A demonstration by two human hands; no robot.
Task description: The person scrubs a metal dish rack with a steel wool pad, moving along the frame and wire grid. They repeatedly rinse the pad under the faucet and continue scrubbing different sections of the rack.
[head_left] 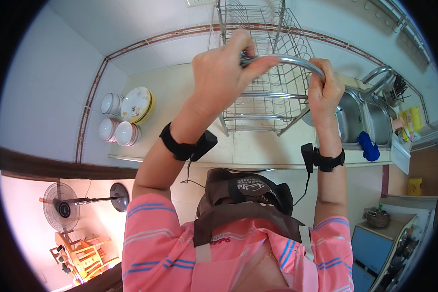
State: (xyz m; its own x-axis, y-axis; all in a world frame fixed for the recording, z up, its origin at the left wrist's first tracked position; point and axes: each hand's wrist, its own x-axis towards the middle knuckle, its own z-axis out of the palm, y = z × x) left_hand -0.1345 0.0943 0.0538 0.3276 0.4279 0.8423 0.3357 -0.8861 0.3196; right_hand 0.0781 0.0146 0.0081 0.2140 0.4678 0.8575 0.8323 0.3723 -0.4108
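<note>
From my distant post I see my left grip (221,73) curled around one end of a curved metal bar (297,60), thumb along it, and my right grip (327,90) clenched on the other end. Below and beyond both grips, a wire dish rack (272,95) stands on the surface (173,87); I cannot tell whether the bar joins it. Bowls (126,134) and plates (136,103) sit left of my left grip; a sink (349,117) lies right of my right grip.
</note>
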